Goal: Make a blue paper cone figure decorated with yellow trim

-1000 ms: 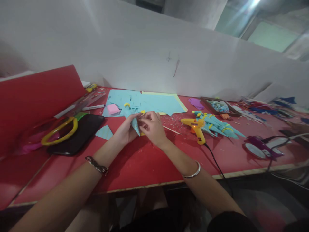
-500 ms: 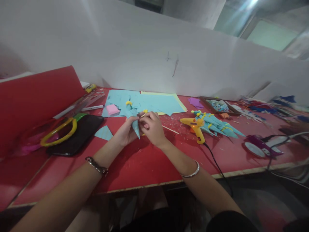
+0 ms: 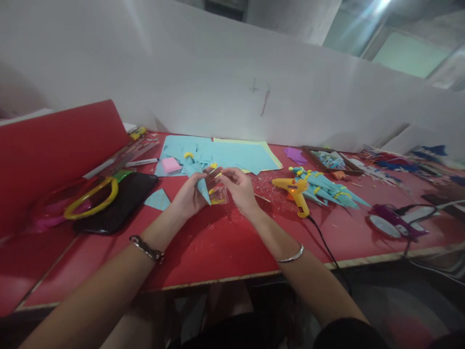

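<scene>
Left hand (image 3: 188, 198) grasps the blue cone (image 3: 203, 190), ideally without creasing; I cannot tell whether right hand (image 3: 241, 191) pinches anything.

Tiny scraps (image 3: 267, 183) are spread over the middle of the red counter (image 3: 203, 252). A flat black thing (image 3: 132, 196) and a pen (image 3: 142, 162) lie on the left, with blue paper (image 3: 241, 154) at the back. On the right are a yellow glue gun (image 3: 298, 194), blue cones (image 3: 330, 188) and a tray (image 3: 308, 153).
</scene>
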